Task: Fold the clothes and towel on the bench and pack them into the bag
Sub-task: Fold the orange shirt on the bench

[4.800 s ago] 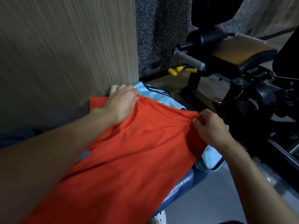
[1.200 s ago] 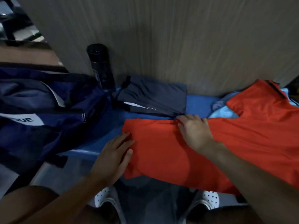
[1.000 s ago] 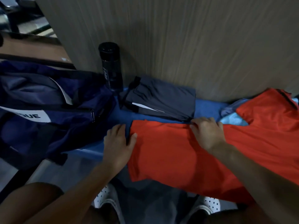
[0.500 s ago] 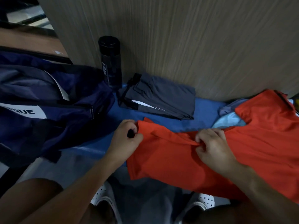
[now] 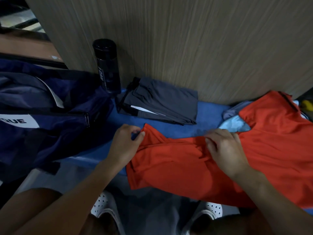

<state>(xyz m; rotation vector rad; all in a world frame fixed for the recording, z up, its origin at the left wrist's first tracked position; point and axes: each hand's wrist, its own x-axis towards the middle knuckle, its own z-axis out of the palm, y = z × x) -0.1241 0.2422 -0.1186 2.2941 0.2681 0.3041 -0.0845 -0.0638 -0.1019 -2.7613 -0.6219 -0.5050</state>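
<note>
Shoes: two white perforated shoes (image 5: 101, 206) at the bottom edge, on the floor under the worktop's near edge.
Red shirt: the red shirt (image 5: 171, 167) is spread across the blue worktop (image 5: 209, 110), its near side hanging over the front edge and its far left edge lifted and bunched.
Left hand: the left hand (image 5: 125, 144) pinches the shirt's far left corner between thumb and fingertips.
Right hand: the right hand (image 5: 224, 150) has its fingers curled on a gathered ridge of the same shirt, gripping it.
Bag: a navy bag (image 5: 55, 106) sits on the worktop to the left, apart from the shirt. I cannot tell what is inside.
Label: a white patch (image 5: 18, 122) on the bag reads "RUE", with earlier letters cut off by the frame.
Cloth: a light blue cloth (image 5: 235, 127) pokes out from under the shirt.
Grey garment: a folded grey garment (image 5: 162, 102) lies at the back.
Bottle: a black bottle (image 5: 107, 65) stands upright against the wood-grain wall (image 5: 186, 39). Its white lettering is unreadable.
</note>
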